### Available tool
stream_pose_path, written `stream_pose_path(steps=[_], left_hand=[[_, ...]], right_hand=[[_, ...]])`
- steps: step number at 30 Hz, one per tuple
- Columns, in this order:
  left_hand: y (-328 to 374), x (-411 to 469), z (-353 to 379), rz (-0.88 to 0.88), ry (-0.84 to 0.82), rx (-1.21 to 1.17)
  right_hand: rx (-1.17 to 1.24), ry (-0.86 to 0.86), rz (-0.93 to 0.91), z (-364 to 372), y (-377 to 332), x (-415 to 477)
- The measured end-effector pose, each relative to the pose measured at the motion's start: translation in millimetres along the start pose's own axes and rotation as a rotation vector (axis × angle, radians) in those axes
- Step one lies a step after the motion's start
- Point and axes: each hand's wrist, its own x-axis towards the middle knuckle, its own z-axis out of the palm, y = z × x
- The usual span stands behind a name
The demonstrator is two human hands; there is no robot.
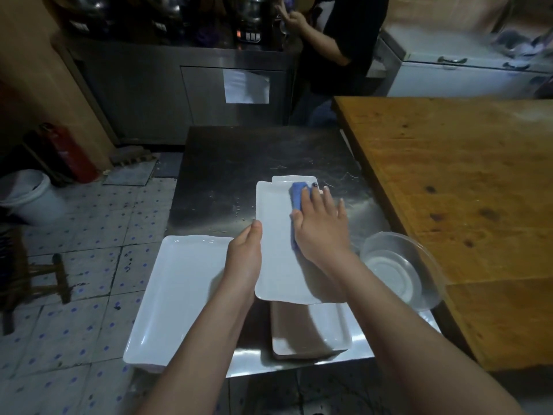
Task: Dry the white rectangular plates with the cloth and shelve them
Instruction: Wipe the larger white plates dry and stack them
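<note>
Gripping plate (275,265) at its left edge with left hand (244,256); pressing cloth (297,194) flat on it with straight-fingered right hand (320,232). Raised over stack (332,327) on tabletop (239,163), between left plate (179,289) and bowl (401,265).

Bare forearms (404,319) throughout. Dark polish on one fingernail (314,184) of the right hand (320,232), paler nails beside it.
</note>
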Motion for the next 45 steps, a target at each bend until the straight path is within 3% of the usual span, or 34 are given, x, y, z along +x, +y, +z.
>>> stream_pose_path(steps=[6, 11, 22, 37, 40, 45], left_hand=[[-1.0, 2.0, 0.8, 0.057, -0.026, 0.035], [5.2, 10.6, 1.7, 0.081, -0.007, 0.031], [21.5, 19.4, -1.3, 0.026, 0.054, -0.064], [14.0, 5.1, 15.0, 0.032, 0.013, 0.079], [15.1, 4.7, 15.2, 0.041, 0.026, 0.094], [14.2, 9.1, 8.6, 0.056, 0.053, 0.093]], right_hand=[[0.246, 0.026, 0.093, 3.0, -16.6, -5.3], [0.534, -0.027, -0.089, -16.1, -47.2, -35.3], [0.293, -0.135, -0.350, -35.6, -33.1, -91.2], [0.102, -0.032, -0.055, -18.6, 36.4, -51.7], [0.114, -0.018, -0.071, -23.3, 39.0, -50.0], [0.264, -0.153, -0.179, -9.8, 36.8, -92.1]])
